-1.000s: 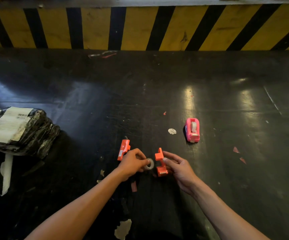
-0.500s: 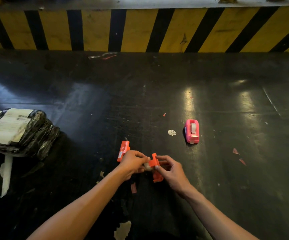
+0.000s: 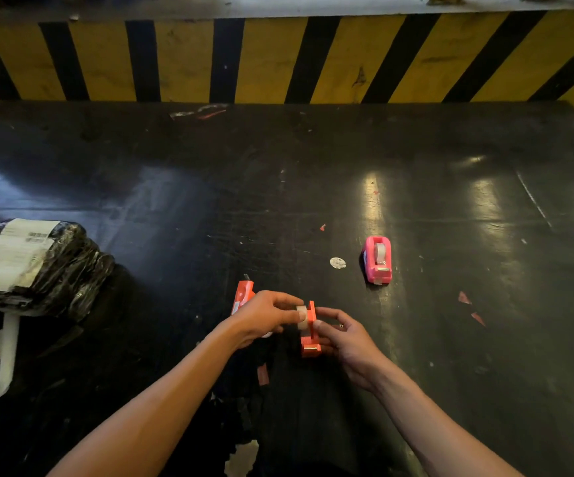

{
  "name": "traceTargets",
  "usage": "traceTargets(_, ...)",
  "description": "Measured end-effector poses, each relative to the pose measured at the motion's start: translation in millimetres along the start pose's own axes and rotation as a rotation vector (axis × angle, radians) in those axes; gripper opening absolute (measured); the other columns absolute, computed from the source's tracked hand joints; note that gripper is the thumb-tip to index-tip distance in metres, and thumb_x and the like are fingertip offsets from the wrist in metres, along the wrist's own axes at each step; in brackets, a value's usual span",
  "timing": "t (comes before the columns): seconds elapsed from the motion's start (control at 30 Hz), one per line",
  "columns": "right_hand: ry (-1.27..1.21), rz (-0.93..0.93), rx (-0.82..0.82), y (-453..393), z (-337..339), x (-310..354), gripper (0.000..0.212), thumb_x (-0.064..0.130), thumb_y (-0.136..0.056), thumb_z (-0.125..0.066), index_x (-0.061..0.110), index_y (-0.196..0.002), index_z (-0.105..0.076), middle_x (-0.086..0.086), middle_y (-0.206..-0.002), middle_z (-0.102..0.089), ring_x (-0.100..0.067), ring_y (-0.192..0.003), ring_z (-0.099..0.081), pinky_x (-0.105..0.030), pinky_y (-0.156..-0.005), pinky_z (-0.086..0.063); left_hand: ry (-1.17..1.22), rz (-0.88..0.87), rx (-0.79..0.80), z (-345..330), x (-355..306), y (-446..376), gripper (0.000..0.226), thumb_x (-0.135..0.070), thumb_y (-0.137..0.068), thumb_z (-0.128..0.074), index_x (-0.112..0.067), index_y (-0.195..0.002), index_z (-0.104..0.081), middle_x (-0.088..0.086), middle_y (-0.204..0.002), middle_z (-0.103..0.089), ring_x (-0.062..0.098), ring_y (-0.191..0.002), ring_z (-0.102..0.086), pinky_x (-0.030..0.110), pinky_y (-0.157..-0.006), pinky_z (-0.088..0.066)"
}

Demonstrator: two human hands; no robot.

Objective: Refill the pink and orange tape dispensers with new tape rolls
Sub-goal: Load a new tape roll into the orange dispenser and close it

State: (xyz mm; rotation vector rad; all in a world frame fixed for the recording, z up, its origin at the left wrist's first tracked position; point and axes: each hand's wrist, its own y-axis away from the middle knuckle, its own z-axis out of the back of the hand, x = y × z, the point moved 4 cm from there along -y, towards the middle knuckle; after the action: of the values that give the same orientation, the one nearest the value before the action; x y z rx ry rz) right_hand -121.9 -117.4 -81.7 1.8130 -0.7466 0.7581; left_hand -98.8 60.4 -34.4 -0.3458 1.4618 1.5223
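My right hand (image 3: 342, 340) holds one orange half of the dispenser (image 3: 310, 333) upright just above the black table. My left hand (image 3: 264, 315) pinches a small clear tape roll (image 3: 301, 316) and presses it against the left face of that half. The other orange half (image 3: 242, 295) lies flat on the table just behind my left hand, partly hidden by it. The pink dispenser (image 3: 377, 259) stands alone to the right and farther back, with a tape roll seated in it.
A black plastic-wrapped bundle with white labels (image 3: 27, 261) sits at the left edge. A round white sticker (image 3: 337, 263) lies left of the pink dispenser. Small red scraps (image 3: 464, 298) dot the table at right. A yellow-and-black striped wall (image 3: 278, 60) runs behind.
My right hand lifted the orange half off the table and turned it upright. My left hand brought the tape roll up against its side.
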Motion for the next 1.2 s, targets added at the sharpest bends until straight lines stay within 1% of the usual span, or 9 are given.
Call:
traceTargets(0.1,-0.041,-0.028,0.03,1,1,4,0.031,0.012,-0.094,-0.065,0.017,-0.124,-0.061,-0.018,-0.109,-0.075,-0.032,-0.102,-0.072,-0.053,-0.096,-0.053,0.007,-0.011,0.006,0,-2,1,0.036,-0.016,-0.093,-0.066,-0.024,-0.128,-0.062,-0.004,-0.12,-0.064,0.013,-0.109,-0.061,0.024,-0.078,-0.052)
traceTargets(0.23,-0.029,0.005,0.028,3,-3,9,0.032,0.013,-0.093,-0.066,0.017,-0.125,-0.062,-0.018,-0.111,-0.074,-0.033,-0.103,-0.071,-0.052,-0.094,-0.055,0.051,-0.02,-0.028,-2,-3,1,0.03,-0.024,-0.096,-0.062,-0.02,-0.125,-0.064,0.0,-0.12,-0.067,0.014,-0.108,-0.065,0.026,-0.083,-0.055)
traceTargets(0.47,-0.045,0.061,0.028,5,-6,18,0.032,0.015,-0.091,-0.068,0.017,-0.123,-0.064,-0.019,-0.112,-0.073,-0.034,-0.103,-0.071,-0.042,-0.082,-0.057,0.306,0.085,-0.036,-6,-1,2,0.029,-0.031,-0.099,-0.057,-0.014,-0.12,-0.066,0.008,-0.11,-0.074,0.019,-0.1,-0.073,0.032,-0.085,-0.057)
traceTargets(0.77,-0.025,0.084,-0.001,3,-10,12,0.043,0.019,-0.079,-0.076,0.014,-0.121,-0.065,-0.022,-0.109,-0.072,-0.034,-0.095,-0.072,-0.041,-0.075,-0.058,0.415,0.124,-0.048,-10,1,2,0.025,-0.027,-0.099,-0.058,-0.011,-0.113,-0.071,0.009,-0.103,-0.078,0.019,-0.093,-0.075,0.03,-0.077,-0.056)
traceTargets(0.9,-0.038,0.031,0.026,3,-9,11,0.035,0.015,-0.087,-0.071,0.015,-0.122,-0.066,-0.021,-0.112,-0.071,-0.034,-0.1,-0.07,-0.041,-0.08,-0.058,0.166,0.1,-0.085,-5,-1,0,0.032,-0.035,-0.1,-0.053,-0.013,-0.118,-0.068,0.006,-0.105,-0.076,0.016,-0.091,-0.075,0.032,-0.08,-0.058)
traceTargets(0.97,-0.084,0.002,0.028,3,-8,9,0.031,0.011,-0.091,-0.067,0.015,-0.122,-0.065,-0.02,-0.114,-0.071,-0.03,-0.097,-0.071,-0.04,-0.08,-0.057,-0.058,0.006,-0.301,11,-1,-6,0.033,-0.039,-0.099,-0.054,-0.016,-0.119,-0.065,0.005,-0.109,-0.072,0.017,-0.093,-0.072,0.035,-0.086,-0.058)
traceTargets(1.03,-0.116,-0.008,0.006,2,-6,10,0.032,0.009,-0.091,-0.066,0.014,-0.123,-0.065,-0.019,-0.115,-0.071,-0.027,-0.095,-0.071,-0.038,-0.078,-0.056,-0.287,-0.057,-0.576,35,2,-11,0.036,-0.038,-0.097,-0.059,-0.02,-0.128,-0.06,0.009,-0.121,-0.064,0.023,-0.107,-0.063,0.038,-0.093,-0.053)
traceTargets(1.07,-0.124,-0.009,-0.005,3,-5,11,0.032,0.008,-0.091,-0.066,0.014,-0.123,-0.065,-0.018,-0.115,-0.071,-0.026,-0.096,-0.071,-0.038,-0.078,-0.056,-0.374,-0.047,-0.647,44,8,-13,0.042,-0.038,-0.095,-0.061,-0.022,-0.134,-0.054,0.013,-0.131,-0.056,0.028,-0.117,-0.056,0.041,-0.098,-0.049)
traceTargets(1.2,-0.146,-0.018,-0.035,4,3,12,0.032,0.007,-0.092,-0.065,0.015,-0.123,-0.066,-0.013,-0.113,-0.074,-0.026,-0.099,-0.071,-0.038,-0.08,-0.057,-0.439,0.231,-0.564,65,42,-25,0.061,-0.04,-0.096,-0.058,-0.03,-0.15,-0.032,0.02,-0.151,-0.03,0.042,-0.135,-0.034,0.053,-0.105,-0.04)
